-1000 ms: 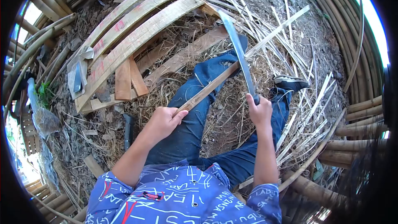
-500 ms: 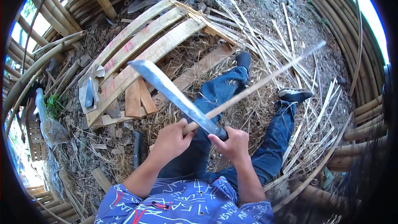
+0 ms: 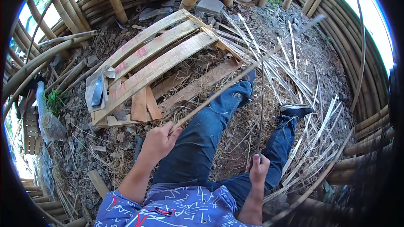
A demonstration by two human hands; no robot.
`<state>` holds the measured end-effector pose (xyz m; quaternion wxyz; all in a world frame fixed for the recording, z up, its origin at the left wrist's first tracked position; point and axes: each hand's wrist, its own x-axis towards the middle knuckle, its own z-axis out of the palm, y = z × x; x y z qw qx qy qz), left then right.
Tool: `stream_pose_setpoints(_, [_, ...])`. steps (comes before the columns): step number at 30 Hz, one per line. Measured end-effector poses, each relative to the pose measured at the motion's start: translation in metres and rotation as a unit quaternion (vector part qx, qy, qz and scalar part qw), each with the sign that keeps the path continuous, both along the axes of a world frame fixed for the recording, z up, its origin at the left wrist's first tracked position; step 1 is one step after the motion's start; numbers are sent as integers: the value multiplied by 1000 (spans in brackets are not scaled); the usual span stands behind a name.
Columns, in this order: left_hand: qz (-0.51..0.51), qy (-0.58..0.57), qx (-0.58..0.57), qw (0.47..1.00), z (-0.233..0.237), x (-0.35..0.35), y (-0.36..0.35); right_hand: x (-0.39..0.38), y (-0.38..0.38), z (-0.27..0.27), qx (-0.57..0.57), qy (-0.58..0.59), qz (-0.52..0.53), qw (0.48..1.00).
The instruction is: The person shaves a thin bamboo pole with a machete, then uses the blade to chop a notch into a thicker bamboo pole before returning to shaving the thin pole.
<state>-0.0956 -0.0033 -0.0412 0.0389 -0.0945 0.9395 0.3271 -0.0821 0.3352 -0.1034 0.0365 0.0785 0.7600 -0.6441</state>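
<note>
My left hand (image 3: 158, 143) is closed around the lower end of a long thin bamboo strip (image 3: 212, 97), which slants up to the right across my leg. Its far end is blurred. My right hand (image 3: 258, 170) grips the dark handle of a machete (image 3: 255, 158) above my other thigh. The blade points away from me and shows edge-on as a thin dark line, just crossing the strip in this view. My legs in jeans (image 3: 195, 143) are stretched out on the ground beneath both hands.
A slatted wooden pallet (image 3: 168, 65) lies ahead on the left, with a phone (image 3: 97, 92) on paper at its near corner. Split bamboo strips (image 3: 318, 132) lie scattered to the right, among fibrous shavings. Bamboo poles (image 3: 351, 54) wall the area.
The machete has swung away from the strip, down and to the right, with its blade turned edge-on. My left hand has moved left and slightly down, still holding the strip.
</note>
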Motion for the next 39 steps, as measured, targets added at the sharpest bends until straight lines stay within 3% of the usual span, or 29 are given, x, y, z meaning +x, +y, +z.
stream_pose_setpoints(4, [-36, -34, -22, 999, 2, -4, -1, 26, 21, 4, 32, -15, -45, 998])
stream_pose_setpoints(7, [-4, -27, -159, 987, -6, -12, -6, 50, 41, 12, 81, -12, -51, 995])
stream_pose_setpoints(12, [37, 1, -243, 969, -7, -9, -21, 84, 48, 22, 104, 9, -79, 991])
stream_pose_setpoints(15, [38, 9, -224, 974, 5, -1, -28, 97, 45, 21, 86, 16, -79, 993])
stream_pose_setpoints(20, [31, -1, -78, 996, 41, 4, -30, 101, 43, 24, 121, 36, -81, 989])
stream_pose_setpoints(26, [50, -4, -78, 996, 79, 8, -24, 92, 35, 37, 105, 26, -53, 993])
stream_pose_setpoints(31, [29, -38, -82, 996, 63, 29, -11, 68, 10, 50, 13, 8, -9, 1000])
stream_pose_setpoints(34, [1, 13, -95, 995, 66, 32, 2, 50, -3, 55, 37, 34, 34, 998])
stream_pose_setpoints(39, [-44, 14, 22, 999, 82, 42, 12, 22, -31, 80, 96, 98, 87, 987])
